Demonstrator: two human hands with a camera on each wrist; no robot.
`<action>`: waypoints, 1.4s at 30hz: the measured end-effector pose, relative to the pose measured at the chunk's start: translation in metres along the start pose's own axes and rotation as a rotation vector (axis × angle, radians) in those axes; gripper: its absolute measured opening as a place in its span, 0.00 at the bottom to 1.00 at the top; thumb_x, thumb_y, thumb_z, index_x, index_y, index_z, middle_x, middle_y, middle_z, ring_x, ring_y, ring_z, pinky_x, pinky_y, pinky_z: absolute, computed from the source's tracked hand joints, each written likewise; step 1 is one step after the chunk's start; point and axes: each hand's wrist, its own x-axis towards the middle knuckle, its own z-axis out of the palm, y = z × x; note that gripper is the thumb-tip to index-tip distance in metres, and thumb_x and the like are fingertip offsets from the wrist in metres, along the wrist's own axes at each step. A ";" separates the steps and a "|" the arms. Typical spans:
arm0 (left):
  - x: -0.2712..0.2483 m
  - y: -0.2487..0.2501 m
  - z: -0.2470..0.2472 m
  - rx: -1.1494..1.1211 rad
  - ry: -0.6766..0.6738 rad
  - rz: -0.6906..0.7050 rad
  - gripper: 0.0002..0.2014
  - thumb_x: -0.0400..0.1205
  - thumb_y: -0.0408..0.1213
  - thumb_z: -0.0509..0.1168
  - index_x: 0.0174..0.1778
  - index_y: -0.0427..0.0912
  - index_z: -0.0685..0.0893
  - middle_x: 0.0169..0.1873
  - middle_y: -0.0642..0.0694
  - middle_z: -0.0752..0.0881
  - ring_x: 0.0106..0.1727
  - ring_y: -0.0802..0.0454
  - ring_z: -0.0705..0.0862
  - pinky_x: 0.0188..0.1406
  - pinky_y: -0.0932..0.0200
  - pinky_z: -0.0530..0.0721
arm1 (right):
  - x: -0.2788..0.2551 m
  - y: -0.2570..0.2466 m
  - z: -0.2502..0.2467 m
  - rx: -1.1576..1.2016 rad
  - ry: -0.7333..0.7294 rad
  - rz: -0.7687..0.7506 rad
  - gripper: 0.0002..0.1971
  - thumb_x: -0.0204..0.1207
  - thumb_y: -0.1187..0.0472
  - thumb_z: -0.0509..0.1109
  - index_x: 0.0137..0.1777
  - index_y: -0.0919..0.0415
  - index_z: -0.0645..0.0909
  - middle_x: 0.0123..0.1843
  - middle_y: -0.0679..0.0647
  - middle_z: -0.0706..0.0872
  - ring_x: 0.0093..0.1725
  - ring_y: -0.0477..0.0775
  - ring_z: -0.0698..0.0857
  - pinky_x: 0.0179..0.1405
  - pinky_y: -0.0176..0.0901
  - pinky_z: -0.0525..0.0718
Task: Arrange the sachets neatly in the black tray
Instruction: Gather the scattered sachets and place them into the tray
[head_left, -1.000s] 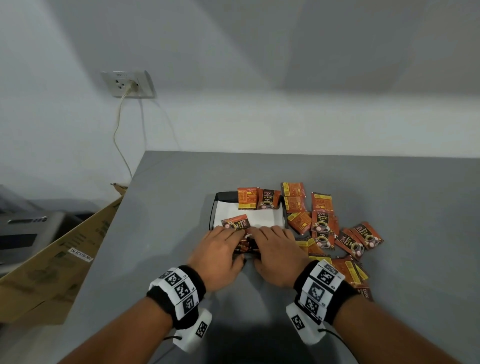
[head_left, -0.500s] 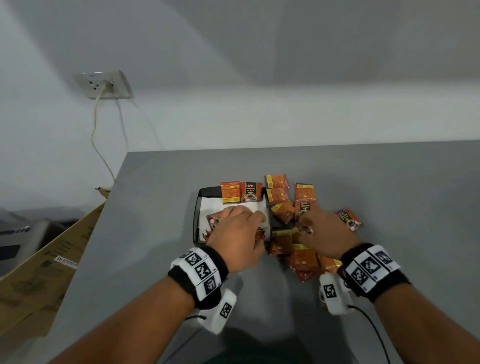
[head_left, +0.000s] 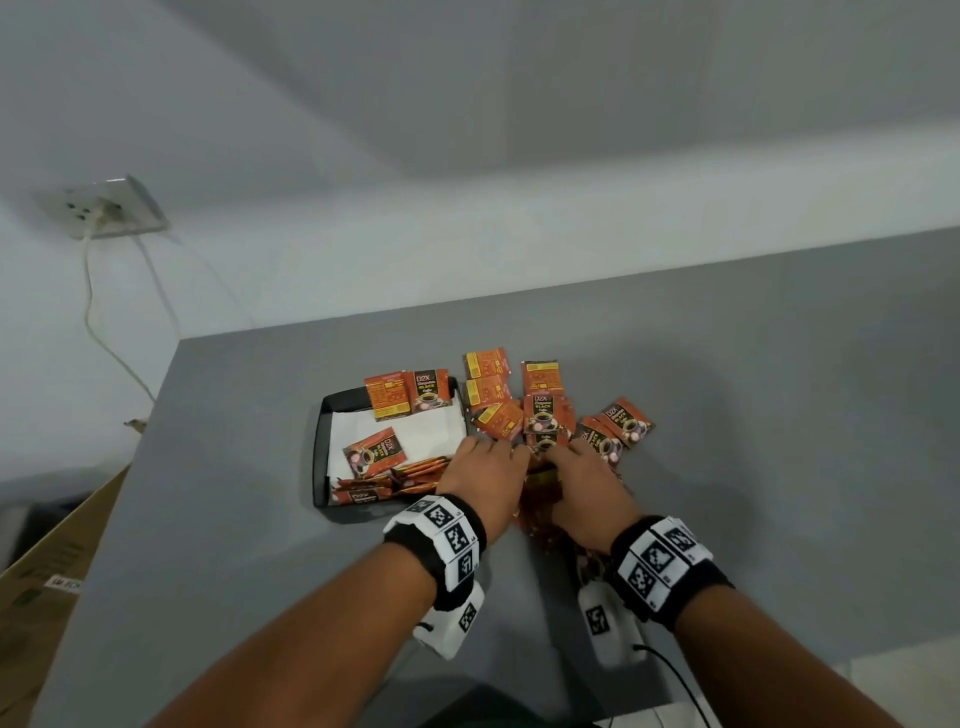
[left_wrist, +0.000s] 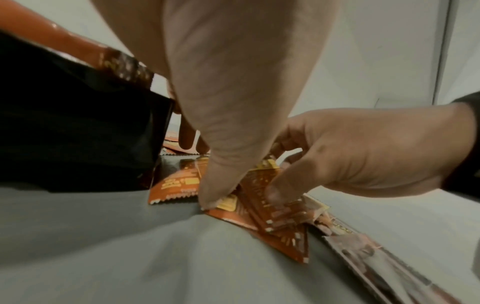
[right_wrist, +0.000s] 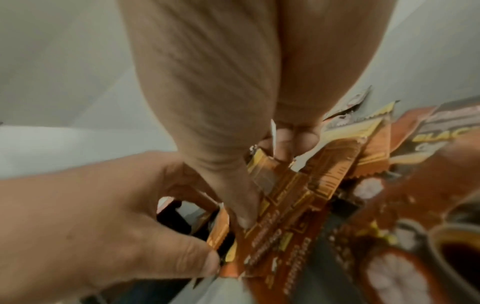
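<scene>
A black tray (head_left: 321, 457) lined with white paper holds two orange sachets (head_left: 405, 396) at its far edge, one loose sachet (head_left: 375, 453) in the middle and a row of sachets (head_left: 400, 479) on edge along the near side. A pile of sachets (head_left: 540, 410) lies just right of the tray. My left hand (head_left: 498, 453) and right hand (head_left: 566, 458) meet over the pile's near part. In the left wrist view my left hand (left_wrist: 205, 174) pinches a small stack of sachets (left_wrist: 275, 207). In the right wrist view my right hand (right_wrist: 262, 183) grips the same stack (right_wrist: 298, 205).
The grey table's left edge (head_left: 156, 426) runs close to the tray. A cardboard box (head_left: 47, 566) stands beyond that edge. A wall socket (head_left: 104, 208) with a hanging cable is at the far left. Bare grey tabletop (head_left: 779, 415) stretches to the right.
My left hand has left the tray and moved right to the pile, beside my right hand. The right hand drew back toward me. Both now hold sachets together.
</scene>
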 end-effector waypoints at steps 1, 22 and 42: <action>0.000 -0.002 0.001 -0.005 0.003 -0.005 0.23 0.81 0.34 0.64 0.73 0.42 0.71 0.62 0.41 0.84 0.65 0.40 0.80 0.69 0.47 0.69 | -0.001 0.002 -0.001 0.041 0.006 -0.001 0.22 0.69 0.66 0.75 0.63 0.51 0.79 0.59 0.48 0.76 0.60 0.52 0.76 0.63 0.46 0.77; 0.012 -0.005 -0.024 -0.038 -0.062 0.013 0.19 0.75 0.29 0.67 0.62 0.45 0.76 0.37 0.50 0.88 0.48 0.45 0.88 0.83 0.37 0.55 | 0.006 0.001 -0.032 0.277 -0.044 0.193 0.13 0.75 0.57 0.74 0.56 0.50 0.75 0.50 0.46 0.84 0.46 0.45 0.84 0.38 0.38 0.81; 0.023 -0.011 -0.033 -0.014 -0.151 0.010 0.16 0.84 0.35 0.62 0.69 0.42 0.77 0.56 0.43 0.89 0.61 0.41 0.85 0.82 0.39 0.60 | 0.011 -0.002 0.004 -0.062 0.003 0.029 0.17 0.77 0.54 0.74 0.58 0.52 0.70 0.59 0.54 0.80 0.57 0.56 0.81 0.61 0.52 0.82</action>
